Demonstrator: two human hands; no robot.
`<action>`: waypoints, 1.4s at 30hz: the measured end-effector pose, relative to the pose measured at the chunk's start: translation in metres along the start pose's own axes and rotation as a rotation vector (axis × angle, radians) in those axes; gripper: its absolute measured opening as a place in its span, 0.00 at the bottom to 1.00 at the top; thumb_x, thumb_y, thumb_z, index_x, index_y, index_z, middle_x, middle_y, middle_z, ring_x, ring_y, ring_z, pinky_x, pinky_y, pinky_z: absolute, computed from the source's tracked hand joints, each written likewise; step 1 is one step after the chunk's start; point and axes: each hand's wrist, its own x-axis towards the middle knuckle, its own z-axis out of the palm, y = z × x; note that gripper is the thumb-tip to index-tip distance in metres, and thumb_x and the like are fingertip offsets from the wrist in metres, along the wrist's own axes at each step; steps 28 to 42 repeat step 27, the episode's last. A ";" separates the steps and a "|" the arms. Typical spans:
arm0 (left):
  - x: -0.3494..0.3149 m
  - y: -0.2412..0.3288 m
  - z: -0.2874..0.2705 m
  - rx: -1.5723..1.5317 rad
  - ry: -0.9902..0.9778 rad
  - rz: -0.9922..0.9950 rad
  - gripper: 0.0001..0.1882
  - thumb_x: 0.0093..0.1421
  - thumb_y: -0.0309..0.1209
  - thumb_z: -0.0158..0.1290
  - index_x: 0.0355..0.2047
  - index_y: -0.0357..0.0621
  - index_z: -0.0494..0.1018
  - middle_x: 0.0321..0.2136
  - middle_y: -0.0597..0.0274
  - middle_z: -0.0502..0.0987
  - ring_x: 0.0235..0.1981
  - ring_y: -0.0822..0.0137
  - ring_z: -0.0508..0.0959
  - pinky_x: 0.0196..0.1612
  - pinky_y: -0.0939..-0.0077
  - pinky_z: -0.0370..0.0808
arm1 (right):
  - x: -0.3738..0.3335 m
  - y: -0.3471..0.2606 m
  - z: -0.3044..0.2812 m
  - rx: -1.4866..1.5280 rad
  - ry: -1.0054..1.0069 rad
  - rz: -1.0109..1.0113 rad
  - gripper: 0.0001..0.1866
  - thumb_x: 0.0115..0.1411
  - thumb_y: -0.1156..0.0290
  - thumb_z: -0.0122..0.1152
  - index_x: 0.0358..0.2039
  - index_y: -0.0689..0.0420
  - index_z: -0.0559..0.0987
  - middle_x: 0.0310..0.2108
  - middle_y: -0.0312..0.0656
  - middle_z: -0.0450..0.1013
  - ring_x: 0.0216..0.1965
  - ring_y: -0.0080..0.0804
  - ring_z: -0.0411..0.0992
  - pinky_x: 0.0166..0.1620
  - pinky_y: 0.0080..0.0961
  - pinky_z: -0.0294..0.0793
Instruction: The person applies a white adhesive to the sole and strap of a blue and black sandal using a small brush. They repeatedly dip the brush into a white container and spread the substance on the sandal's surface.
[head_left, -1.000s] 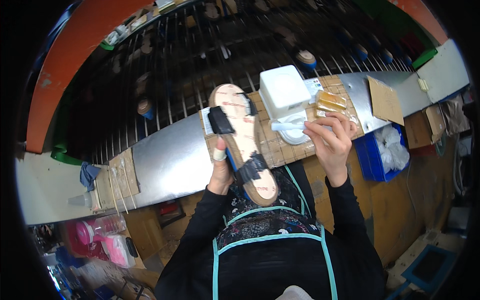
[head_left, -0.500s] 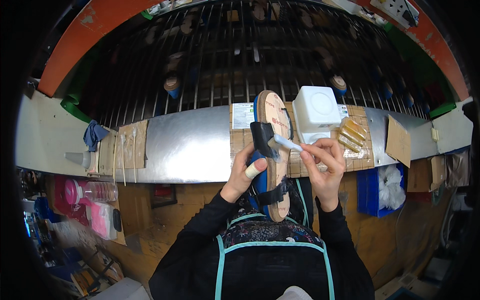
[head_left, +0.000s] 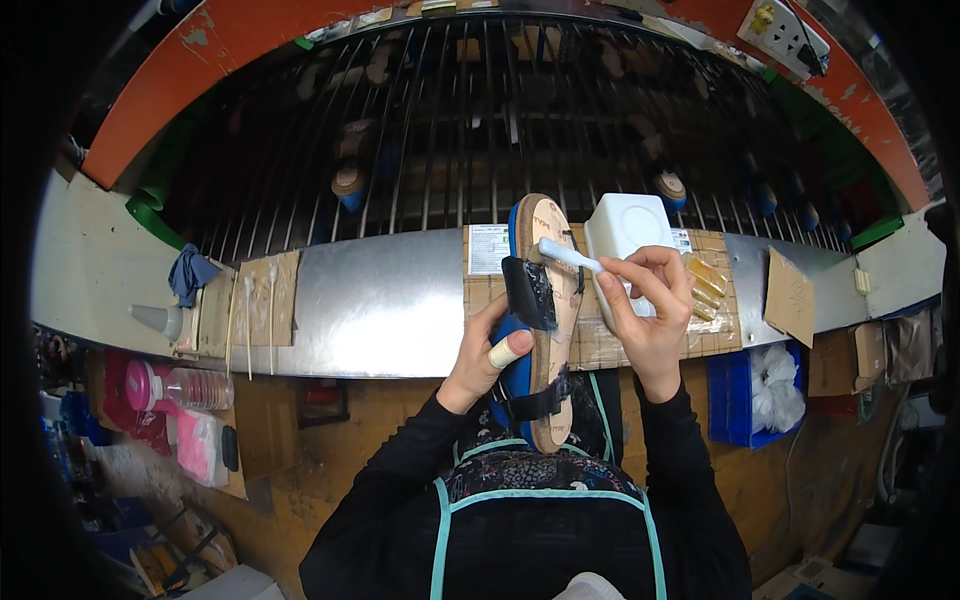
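Observation:
My left hand (head_left: 478,362), with a wrapped thumb, grips a half-made sandal (head_left: 562,345) by its side. The sandal stands on end, tilted, its flat tan sole toward me and a blue form behind its edge. Loose black strap ends, one at a wide strap (head_left: 528,292), lie against the sole. Between thumb and fingers, my right hand (head_left: 655,312) pinches a small white brush (head_left: 568,256). Its head is over the sole just above the wide strap; whether it touches cannot be made out. Behind the right hand stands a white plastic container (head_left: 625,222).
Yellowish blocks (head_left: 706,285) lie on the cardboard right of the container. Beyond the metal ledge (head_left: 380,300) runs a dark bed of rods (head_left: 425,130) with more sandals beneath. Stick swabs (head_left: 272,310) and a blue cloth (head_left: 190,275) are left; a blue bin (head_left: 732,405) is right.
The brush has gone from the wide strap's end up toward the sandal's upper end. My left hand keeps its grip, and the whole view has shifted slightly.

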 end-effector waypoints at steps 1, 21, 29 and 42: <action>0.000 0.001 0.001 -0.023 -0.004 -0.004 0.44 0.53 0.59 0.58 0.55 0.30 0.66 0.45 0.51 0.76 0.46 0.64 0.75 0.52 0.71 0.70 | 0.001 0.002 0.000 0.024 -0.012 -0.006 0.08 0.50 0.70 0.71 0.33 0.51 0.86 0.31 0.31 0.71 0.23 0.19 0.64 0.40 0.25 0.53; 0.027 0.021 0.008 -0.250 -0.119 -0.178 0.42 0.59 0.61 0.50 0.55 0.32 0.66 0.45 0.51 0.76 0.44 0.66 0.78 0.47 0.75 0.77 | -0.005 0.013 -0.032 0.022 -0.129 -0.173 0.10 0.46 0.72 0.72 0.32 0.51 0.86 0.29 0.32 0.72 0.28 0.23 0.67 0.38 0.24 0.58; 0.027 0.008 0.009 -0.391 -0.108 -0.269 0.48 0.56 0.65 0.51 0.61 0.34 0.59 0.53 0.46 0.72 0.50 0.61 0.77 0.50 0.71 0.77 | -0.020 0.021 -0.019 0.117 0.013 0.173 0.09 0.51 0.70 0.71 0.35 0.52 0.86 0.32 0.34 0.72 0.27 0.22 0.67 0.38 0.20 0.62; 0.027 0.008 0.009 -0.391 -0.108 -0.269 0.48 0.56 0.65 0.51 0.61 0.34 0.59 0.53 0.46 0.72 0.50 0.61 0.77 0.50 0.71 0.77 | -0.020 0.021 -0.019 0.117 0.013 0.173 0.09 0.51 0.70 0.71 0.35 0.52 0.86 0.32 0.34 0.72 0.27 0.22 0.67 0.38 0.20 0.62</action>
